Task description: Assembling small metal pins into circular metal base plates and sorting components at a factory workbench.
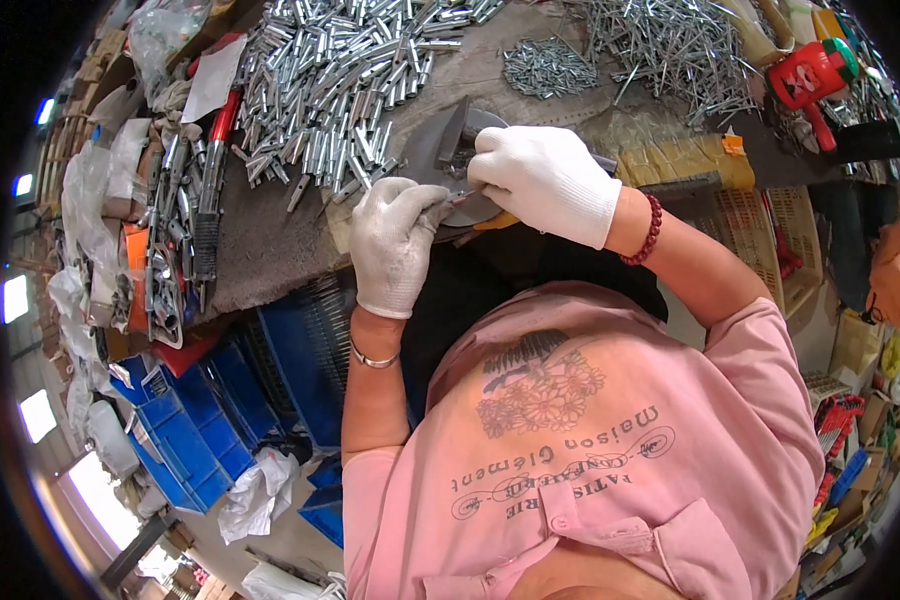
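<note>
Both hands wear white knitted gloves and meet at the front edge of the workbench (270, 250). My left hand (395, 245) is closed in a pinch, with a small metal piece (458, 198) at its fingertips. My right hand (550, 185) is pinched just to the right of that piece; its fingers hide whatever they hold. Right behind the fingertips stands a dark metal block (457, 128) on a grey rounded plate (425, 145). To the left and behind my hands lies a large heap of shiny metal tubes (320, 90).
Small pins (550, 67) and long thin rods (670, 55) are heaped at the back. A red bottle (810, 77) with a green cap stands far right, near a dark-headed hammer (865, 140). Hand tools (175, 190) crowd the left edge. Blue crates (185, 430) sit below the bench.
</note>
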The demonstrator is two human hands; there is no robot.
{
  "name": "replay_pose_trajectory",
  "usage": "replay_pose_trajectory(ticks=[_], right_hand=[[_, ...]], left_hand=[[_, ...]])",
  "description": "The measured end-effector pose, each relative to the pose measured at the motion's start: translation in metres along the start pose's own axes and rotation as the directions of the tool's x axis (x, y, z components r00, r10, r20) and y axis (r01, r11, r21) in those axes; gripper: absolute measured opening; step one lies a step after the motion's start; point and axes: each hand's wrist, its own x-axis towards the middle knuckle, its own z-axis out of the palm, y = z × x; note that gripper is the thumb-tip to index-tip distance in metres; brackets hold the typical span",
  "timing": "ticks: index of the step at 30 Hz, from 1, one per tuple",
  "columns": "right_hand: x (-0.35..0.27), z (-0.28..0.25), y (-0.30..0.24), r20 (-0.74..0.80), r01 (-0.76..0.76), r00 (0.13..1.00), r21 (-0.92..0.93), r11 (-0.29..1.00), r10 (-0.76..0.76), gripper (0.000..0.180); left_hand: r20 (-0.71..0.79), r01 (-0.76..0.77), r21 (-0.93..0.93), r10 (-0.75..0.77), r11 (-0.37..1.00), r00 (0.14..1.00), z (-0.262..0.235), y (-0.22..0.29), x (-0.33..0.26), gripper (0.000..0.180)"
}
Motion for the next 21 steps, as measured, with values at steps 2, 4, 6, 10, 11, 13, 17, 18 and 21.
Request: replay_pose_trajectory(ticks=[2, 4, 6, 10, 11, 13, 17, 18, 21], right_hand=[[0.001, 0.002, 0.001, -0.002, 0.005, 1.0, 0.01, 1.0, -0.005, 0.006], [-0.001, 0.005, 0.007, 0.002, -0.023, 1.0, 0.1, 0.995, 0.023, 0.006], [-0.002, 0.002, 0.001, 0.023, -0.098, 0.995, 0.211, 0.972, 0.095, 0.006], [-0.016, -0.003, -0.008, -0.207, 0.038, 0.978, 0.114, 0.993, -0.014, 0.008], [-0.02, -0.01, -0.003, -0.251, -0.001, 0.968, 0.123, 0.992, 0.032, 0.012], [-0.032, -0.02, 0.024, -0.323, -0.169, 0.927, 0.088, 0.982, 0.189, 0.012], [-0.045, -0.035, 0.087, -0.359, -0.439, 0.866, -0.214, 0.873, 0.348, 0.008], [-0.044, -0.034, 0.092, -0.359, -0.439, 0.866, -0.217, 0.872, 0.347, 0.008], [-0.037, -0.031, 0.101, -0.28, -0.458, 0.877, -0.238, 0.856, 0.391, 0.01]], left_hand=[[0.001, 0.012, -0.011, -0.012, 1.0, 1.0, 0.001, 0.003, -0.001, 0.015], [0.005, 0.014, -0.036, -0.014, 0.999, 1.0, 0.003, 0.006, 0.0, 0.015], [-0.008, 0.061, -0.036, -0.061, 0.998, 0.998, 0.001, 0.01, -0.001, 0.016], [0.024, -0.004, 0.0, 0.004, 1.0, 1.0, -0.003, 0.008, -0.002, 0.016], [0.02, 0.024, 0.001, -0.024, 1.0, 1.0, -0.001, 0.009, -0.003, 0.017], [0.01, 0.018, -0.008, -0.018, 1.0, 1.0, 0.0, 0.008, -0.005, 0.018], [-0.008, 0.006, -0.006, -0.006, 1.0, 1.0, 0.0, 0.012, -0.002, 0.019], [-0.019, -0.004, 0.006, 0.004, 1.0, 1.0, 0.0, 0.012, -0.002, 0.02], [-0.006, 0.009, -0.013, -0.009, 1.0, 1.0, 0.001, 0.009, -0.002, 0.019]])
